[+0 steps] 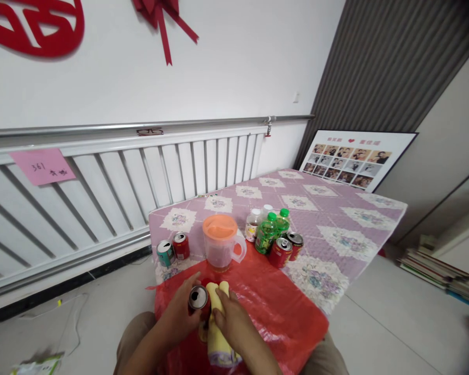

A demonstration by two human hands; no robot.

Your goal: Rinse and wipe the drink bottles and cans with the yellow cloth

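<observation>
My left hand (pixel 182 311) is wrapped round an opened drink can (pixel 199 298), its silver top facing up. Against the can's right side lies a folded yellow cloth (pixel 219 344), gripped by my right hand (pixel 231 313). Both are over a red plastic sheet (pixel 273 302) at the near edge of the table. Just beyond my hands stands a clear plastic pitcher (pixel 219 250) with an orange lid. A teal can (pixel 165 253) and a red can (pixel 181 246) are left of it.
Right of the pitcher stand green-capped bottles (pixel 266 234), a white-capped bottle (pixel 252 226), a red can (pixel 280 253) and a dark-topped can (pixel 295 245). A patterned cloth covers the table (pixel 359 237). A white radiator (pixel 117 187) runs along the wall; a photo board (pixel 355 159) leans behind.
</observation>
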